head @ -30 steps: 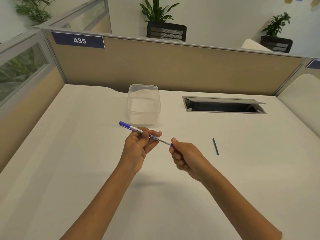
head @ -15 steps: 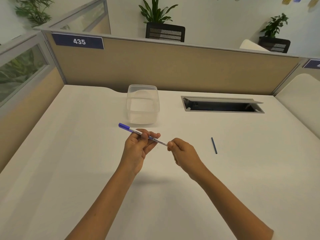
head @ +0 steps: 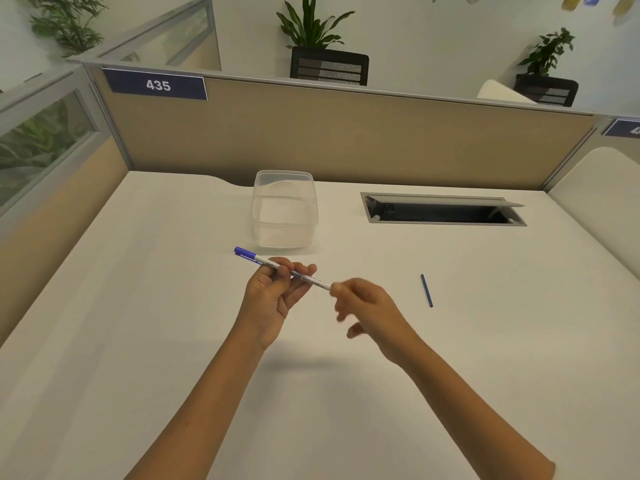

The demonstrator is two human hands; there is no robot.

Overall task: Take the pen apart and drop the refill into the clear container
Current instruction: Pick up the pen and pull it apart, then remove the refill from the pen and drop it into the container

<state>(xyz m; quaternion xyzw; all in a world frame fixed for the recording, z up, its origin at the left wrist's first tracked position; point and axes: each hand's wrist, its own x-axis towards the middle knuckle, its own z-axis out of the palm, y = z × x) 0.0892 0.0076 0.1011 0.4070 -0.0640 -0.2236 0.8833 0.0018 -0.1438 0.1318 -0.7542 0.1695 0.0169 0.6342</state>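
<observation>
The left hand (head: pixel 273 292) has its grip clamped round the middle of the pen (head: pixel 282 268), thumb and fingers pinching the white barrel so it hangs above the surface (head: pixel 138 341), blue end slanting up and away to the left. The right hand (head: pixel 367 310) meets the barrel's near end with its fingertips (head: pixel 336 289); it is blurred, so I cannot tell whether that grip is closed on the pen. Just beyond the blue end stands the clear container (head: pixel 284 211), open-topped. Well off to the right a thin blue stick (head: pixel 426 290) lies flat, and behind it sits a cable slot (head: pixel 443 209).
</observation>
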